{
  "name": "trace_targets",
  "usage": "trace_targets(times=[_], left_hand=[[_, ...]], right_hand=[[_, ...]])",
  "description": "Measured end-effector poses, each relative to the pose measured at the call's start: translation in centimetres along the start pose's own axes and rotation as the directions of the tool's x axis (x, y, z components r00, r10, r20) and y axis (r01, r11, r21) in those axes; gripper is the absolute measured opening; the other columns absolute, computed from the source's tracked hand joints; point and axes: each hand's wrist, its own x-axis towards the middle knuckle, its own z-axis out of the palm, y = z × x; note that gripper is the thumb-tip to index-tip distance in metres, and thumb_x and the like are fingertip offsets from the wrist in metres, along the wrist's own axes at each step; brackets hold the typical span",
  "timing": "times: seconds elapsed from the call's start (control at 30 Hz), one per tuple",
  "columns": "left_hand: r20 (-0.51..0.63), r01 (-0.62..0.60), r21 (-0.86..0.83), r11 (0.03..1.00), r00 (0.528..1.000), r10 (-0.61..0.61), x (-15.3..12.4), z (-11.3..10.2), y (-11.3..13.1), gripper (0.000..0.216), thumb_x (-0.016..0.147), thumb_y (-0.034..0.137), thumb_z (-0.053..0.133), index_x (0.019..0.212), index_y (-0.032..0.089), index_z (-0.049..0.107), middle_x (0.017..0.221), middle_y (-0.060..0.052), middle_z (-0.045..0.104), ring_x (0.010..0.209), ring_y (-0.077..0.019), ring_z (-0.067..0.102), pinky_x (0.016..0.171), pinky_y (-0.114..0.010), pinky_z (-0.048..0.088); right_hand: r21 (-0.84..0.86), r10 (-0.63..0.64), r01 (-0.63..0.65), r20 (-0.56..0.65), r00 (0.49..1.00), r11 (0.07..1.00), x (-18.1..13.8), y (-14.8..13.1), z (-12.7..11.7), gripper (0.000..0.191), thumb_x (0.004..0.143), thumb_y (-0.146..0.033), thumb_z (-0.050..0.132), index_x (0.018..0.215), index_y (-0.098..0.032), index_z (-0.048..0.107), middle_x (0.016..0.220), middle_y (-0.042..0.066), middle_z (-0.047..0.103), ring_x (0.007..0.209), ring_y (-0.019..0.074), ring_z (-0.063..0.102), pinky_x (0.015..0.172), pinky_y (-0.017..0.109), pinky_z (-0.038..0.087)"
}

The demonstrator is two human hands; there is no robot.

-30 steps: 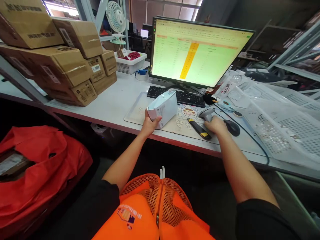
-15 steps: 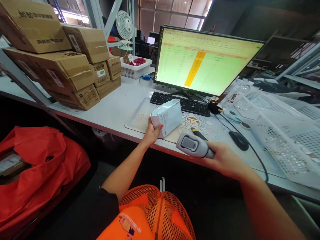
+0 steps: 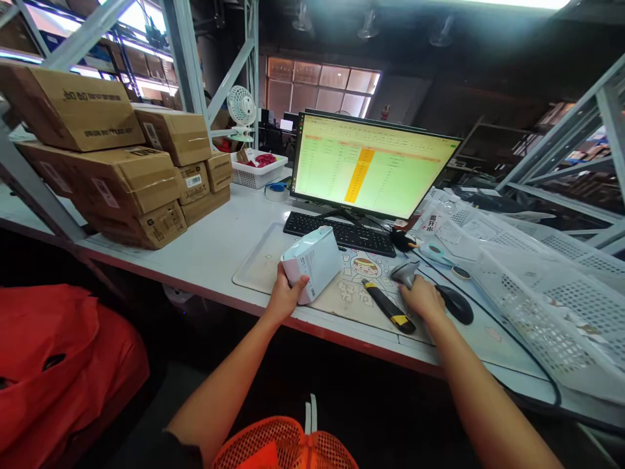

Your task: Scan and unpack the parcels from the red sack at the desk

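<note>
My left hand is closed round the lower left corner of a pale, plastic-wrapped box, thumb across its front. The box is tilted above the near edge of a patterned desk mat. Over the mat's right side, my right hand grips a grey handheld barcode scanner, its head pointing left. A black and yellow utility knife lies on the mat between the two hands. Just right of my right hand is a black computer mouse.
Behind the mat stand a black keyboard and a lit monitor. Stacked cardboard boxes occupy the desk's left. White perforated baskets fill the right side, with a cable running before them. A red bag sits low left.
My right hand has carried the scanner from the desk's front edge forward onto the mat, beside the mouse. My left hand keeps the box. The view has tilted upward.
</note>
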Motion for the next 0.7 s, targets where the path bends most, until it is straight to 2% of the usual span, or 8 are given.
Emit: trace_targets(times=[0.07, 0.13, 0.2, 0.27, 0.33, 0.4, 0.5, 0.7], left_hand=[[-0.004, 0.019, 0.027, 0.999, 1.0, -0.019, -0.1, 0.1, 0.0, 0.068, 0.086, 0.056, 0.074, 0.136, 0.02, 0.044, 0.131, -0.016, 0.067, 0.125, -0.0325, 0.064, 0.107, -0.047, 0.049], [-0.011, 0.021, 0.052, 0.998, 1.0, -0.02, -0.2, 0.1, -0.1, 0.067, 0.086, 0.055, 0.074, 0.136, 0.02, 0.044, 0.129, -0.015, 0.068, 0.124, -0.0324, 0.065, 0.106, -0.046, 0.05], [-0.02, 0.009, 0.074, 0.997, 1.0, -0.008, -0.2, 0.2, -0.1, 0.067, 0.085, 0.053, 0.075, 0.135, 0.02, 0.044, 0.126, -0.014, 0.068, 0.121, -0.032, 0.066, 0.104, -0.045, 0.052], [-0.032, 0.011, 0.1, 0.995, 0.999, -0.008, -0.3, 0.3, 0.0, 0.069, 0.082, 0.049, 0.079, 0.134, 0.02, 0.044, 0.125, -0.014, 0.069, 0.118, -0.0317, 0.067, 0.101, -0.044, 0.053], [-0.042, 0.031, 0.134, 0.991, 0.999, -0.026, -0.3, 0.3, 0.2, 0.072, 0.076, 0.043, 0.084, 0.131, 0.021, 0.044, 0.124, -0.014, 0.069, 0.115, -0.0318, 0.068, 0.098, -0.044, 0.055], [-0.047, 0.05, 0.162, 0.986, 0.998, -0.043, -0.4, 0.4, 0.5, 0.073, 0.073, 0.039, 0.086, 0.13, 0.021, 0.044, 0.121, -0.013, 0.07, 0.112, -0.0321, 0.069, 0.096, -0.044, 0.056], [-0.048, 0.05, 0.182, 0.982, 0.998, -0.042, -0.5, 0.4, 0.8, 0.074, 0.073, 0.038, 0.085, 0.131, 0.02, 0.043, 0.118, -0.013, 0.071, 0.11, -0.0325, 0.07, 0.096, -0.045, 0.055], [-0.046, 0.018, 0.179, 0.984, 0.999, -0.01, -0.5, 0.6, 0.6, 0.072, 0.076, 0.039, 0.083, 0.132, 0.021, 0.044, 0.119, -0.013, 0.071, 0.112, -0.0319, 0.069, 0.098, -0.046, 0.054]], right_hand=[[-0.006, 0.033, -0.033, -0.013, 0.999, 0.999, 0.3, -0.3, 0.2, 0.058, 0.096, -0.042, 0.053, 0.133, 0.003, 0.059, 0.129, 0.034, 0.063, 0.121, 0.0443, 0.063, 0.095, 0.051, 0.051], [0.001, 0.038, -0.038, -0.104, 0.994, 0.999, 0.5, -1.3, 0.0, 0.058, 0.097, -0.04, 0.051, 0.135, 0.003, 0.058, 0.135, 0.035, 0.059, 0.129, 0.0449, 0.057, 0.101, 0.052, 0.048], [0.031, -0.034, 0.04, -0.17, 0.985, 0.999, 1.1, -3.1, -0.3, 0.056, 0.1, -0.035, 0.044, 0.142, 0.001, 0.053, 0.138, 0.033, 0.057, 0.133, 0.0429, 0.054, 0.105, 0.051, 0.046], [0.071, -0.159, 0.168, -0.115, 0.981, 0.983, 2.1, -5.2, -0.4, 0.054, 0.101, -0.031, 0.042, 0.149, -0.008, 0.05, 0.135, 0.028, 0.062, 0.128, 0.0395, 0.059, 0.104, 0.049, 0.046], [0.113, -0.249, 0.246, 0.013, 0.968, 0.963, 3.5, -7.4, -0.1, 0.055, 0.098, -0.029, 0.05, 0.151, -0.015, 0.051, 0.131, 0.023, 0.067, 0.123, 0.038, 0.063, 0.102, 0.047, 0.048], [0.14, -0.258, 0.249, 0.049, 0.965, 0.958, 4.9, -9.2, 0.4, 0.06, 0.096, -0.028, 0.054, 0.154, -0.015, 0.048, 0.13, 0.024, 0.067, 0.122, 0.0384, 0.064, 0.102, 0.047, 0.048], [0.186, -0.233, 0.225, 0.021, 0.972, 0.956, 6.4, -11.0, 1.0, 0.066, 0.099, -0.025, 0.047, 0.163, -0.012, 0.033, 0.134, 0.027, 0.064, 0.126, 0.0386, 0.062, 0.105, 0.051, 0.045], [0.34, -0.237, 0.207, 0.051, 0.97, 0.917, 7.3, -12.4, 0.3, 0.053, 0.096, -0.03, 0.057, 0.146, -0.012, 0.058, 0.135, 0.025, 0.065, 0.128, 0.036, 0.061, 0.109, 0.047, 0.044]])
